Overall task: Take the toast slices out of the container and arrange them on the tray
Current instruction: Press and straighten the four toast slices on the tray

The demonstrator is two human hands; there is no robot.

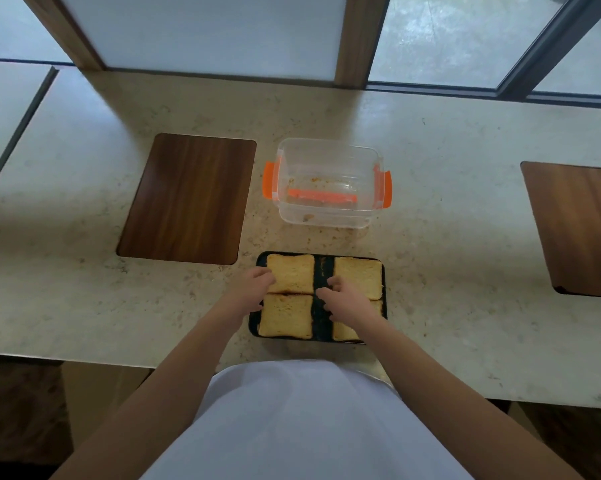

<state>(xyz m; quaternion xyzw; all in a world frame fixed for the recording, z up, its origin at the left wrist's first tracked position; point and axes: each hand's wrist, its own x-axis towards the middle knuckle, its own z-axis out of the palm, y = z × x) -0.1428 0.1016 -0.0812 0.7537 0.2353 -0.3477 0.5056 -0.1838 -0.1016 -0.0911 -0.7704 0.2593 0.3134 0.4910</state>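
Note:
A black tray [323, 323] lies near the counter's front edge with several toast slices on it. One slice sits at the far left [292, 273], one at the near left [285, 316], one at the far right [359, 276], and one at the near right [344, 332] lies partly under my right wrist. My left hand [254, 284] rests at the tray's left edge, its fingers touching the left edges of the left slices. My right hand [344, 299] hovers over the tray's middle gap with fingers spread and nothing in it. The clear container [326, 183] with orange clips stands behind the tray, holding only crumbs.
A dark wooden board [188, 199] is set into the stone counter left of the container. Another wooden board [579, 226] lies at the far right. A window wall runs along the back edge of the counter.

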